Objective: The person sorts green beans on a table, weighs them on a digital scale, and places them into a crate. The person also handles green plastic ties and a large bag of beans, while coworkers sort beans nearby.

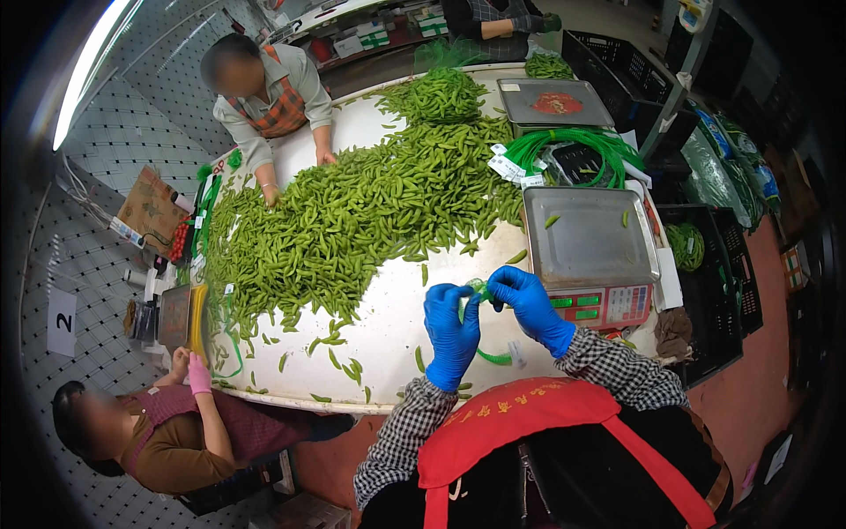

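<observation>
Both of my hands wear blue gloves and meet over the white tabletop (390,330). Between them is one end of a green mesh net bag (477,285). My left hand (452,330) pinches it with thumb and fingers, and my right hand (525,304) grips it from the other side. The lower part of the net (496,358) hangs below my hands, with a white tag (517,355) beside it. Ahead and to the left spreads a large heap of green soybean pods (344,231). A weighing scale with a steel pan (590,231) stands just beyond my right hand.
A bundle of green net bags (568,149) with white tags lies behind the scale. Farther back is a second steel pan (554,103). Black crates (704,297) stand at the right. One co-worker (277,99) reaches into the heap; another (178,430) stands at the left edge.
</observation>
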{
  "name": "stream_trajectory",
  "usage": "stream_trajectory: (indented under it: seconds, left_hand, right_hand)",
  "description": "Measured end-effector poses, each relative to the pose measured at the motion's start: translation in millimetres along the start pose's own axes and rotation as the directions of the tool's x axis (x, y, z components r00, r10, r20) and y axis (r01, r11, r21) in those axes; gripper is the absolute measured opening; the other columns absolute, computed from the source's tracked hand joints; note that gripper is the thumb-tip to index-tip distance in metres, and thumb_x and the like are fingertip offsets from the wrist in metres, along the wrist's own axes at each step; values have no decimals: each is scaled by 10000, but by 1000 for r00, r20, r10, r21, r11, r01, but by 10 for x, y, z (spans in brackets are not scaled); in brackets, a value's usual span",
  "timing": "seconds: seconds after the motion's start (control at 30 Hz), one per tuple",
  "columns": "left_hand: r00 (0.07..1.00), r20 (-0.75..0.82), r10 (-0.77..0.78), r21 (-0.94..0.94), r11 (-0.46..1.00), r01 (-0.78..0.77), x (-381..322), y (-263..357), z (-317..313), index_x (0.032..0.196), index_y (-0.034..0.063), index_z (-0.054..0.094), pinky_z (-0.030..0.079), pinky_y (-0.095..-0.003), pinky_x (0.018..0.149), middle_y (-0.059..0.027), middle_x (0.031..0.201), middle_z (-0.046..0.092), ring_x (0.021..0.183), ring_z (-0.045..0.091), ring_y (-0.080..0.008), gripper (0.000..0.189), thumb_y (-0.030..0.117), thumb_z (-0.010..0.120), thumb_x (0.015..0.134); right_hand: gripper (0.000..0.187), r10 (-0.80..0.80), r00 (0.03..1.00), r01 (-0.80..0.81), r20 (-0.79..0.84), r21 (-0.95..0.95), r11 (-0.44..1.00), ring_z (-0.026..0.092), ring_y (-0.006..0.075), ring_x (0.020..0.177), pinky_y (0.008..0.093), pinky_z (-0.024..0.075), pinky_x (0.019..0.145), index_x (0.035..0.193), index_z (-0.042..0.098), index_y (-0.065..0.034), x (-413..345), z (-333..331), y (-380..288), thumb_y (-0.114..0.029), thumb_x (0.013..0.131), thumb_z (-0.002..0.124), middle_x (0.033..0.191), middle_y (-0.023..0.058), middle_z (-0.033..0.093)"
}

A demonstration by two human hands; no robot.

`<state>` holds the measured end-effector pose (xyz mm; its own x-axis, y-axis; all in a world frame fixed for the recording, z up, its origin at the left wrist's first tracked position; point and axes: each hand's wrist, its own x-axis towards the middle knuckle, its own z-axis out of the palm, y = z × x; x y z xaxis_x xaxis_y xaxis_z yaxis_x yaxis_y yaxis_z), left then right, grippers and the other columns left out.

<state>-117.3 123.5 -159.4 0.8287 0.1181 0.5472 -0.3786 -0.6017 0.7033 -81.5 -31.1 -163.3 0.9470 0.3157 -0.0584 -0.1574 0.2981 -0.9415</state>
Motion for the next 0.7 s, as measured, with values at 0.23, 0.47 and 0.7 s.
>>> stream_trajectory:
  seconds: [0.23, 0.47, 0.7]
  left_hand:
    - [952, 223, -210, -399, 871, 286, -15, -27, 45, 955, 18, 572, 476, -269, 702, -62, 847, 594, 785, 582, -137, 99, 6, 646, 891]
    - [866, 323, -381, -663, 562, 495, -40, -156, 22, 906, 46, 553, 440, -247, 699, -17, 810, 564, 730, 530, -105, 49, 42, 589, 940]
    - [788, 308, -533, -859, 200, 471, 51, -252, -81, 982, 48, 505, 510, -388, 885, -90, 920, 615, 885, 632, -215, 95, 140, 512, 1004]
  right_hand:
    - [70, -65, 996, 63, 64, 32, 998, 543, 84, 724, 229, 453, 679, 960, 638, -33, -3, 37, 80, -94, 929, 622, 827, 10, 609]
    - [139, -60, 997, 58, -43, -47, 997, 516, 76, 752, 230, 439, 699, 894, 584, -49, 33, 21, 33, -166, 969, 593, 811, 12, 578]
    - [119, -78, 995, 79, -66, 26, 997, 567, 118, 767, 258, 473, 757, 929, 558, -56, 127, -75, 121, -156, 992, 547, 840, 32, 592]
